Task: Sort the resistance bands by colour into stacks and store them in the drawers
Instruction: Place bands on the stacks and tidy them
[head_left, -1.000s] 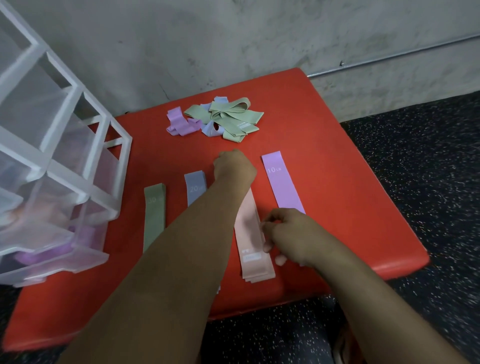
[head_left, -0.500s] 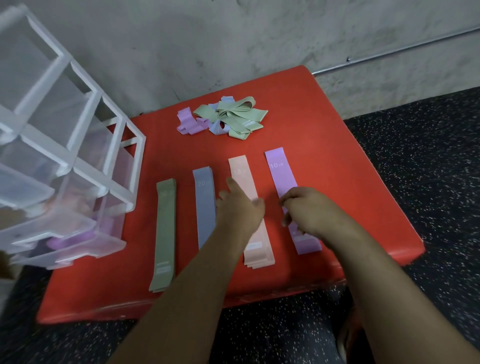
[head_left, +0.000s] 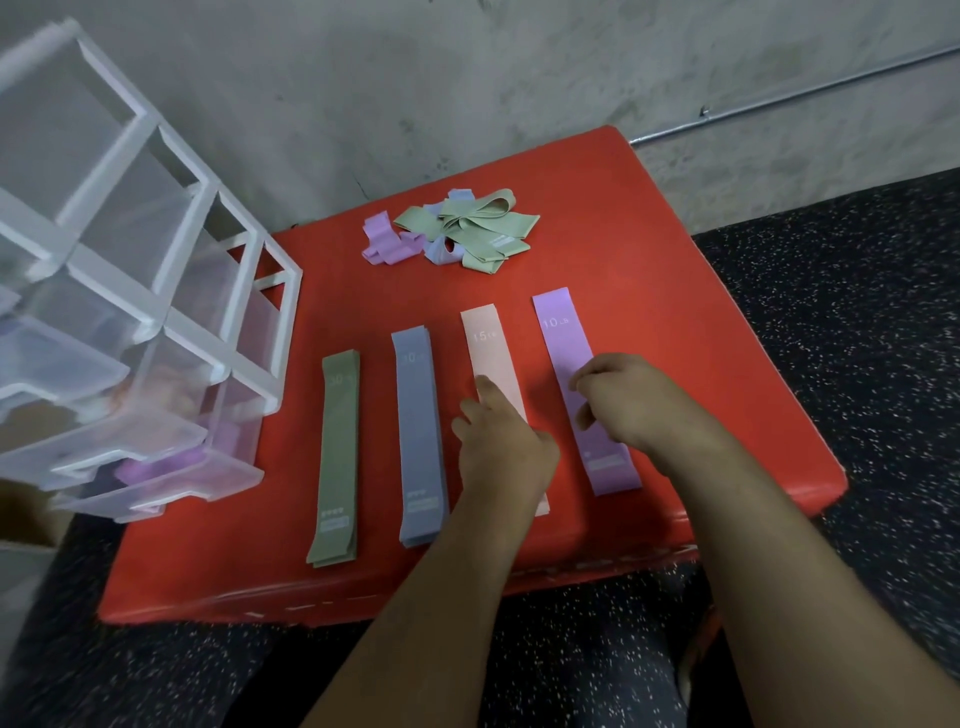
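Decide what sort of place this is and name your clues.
Probably a gym or exercise room: a speckled rubber floor, a red pad used as a table, and resistance bands marked in pounds.

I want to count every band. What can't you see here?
Head view:
Pink stack: near end hidden under left hand.
Purple stack: middle hidden by right hand.
Pile: bands overlap, count unclear.
Drawers: cloudy plastic blurs contents; left side cut by edge.

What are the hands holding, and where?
Nothing is lifted. The left hand presses one finger midway along the pink stack. The right hand curls over the purple band midway; whether it pinches cannot be told.
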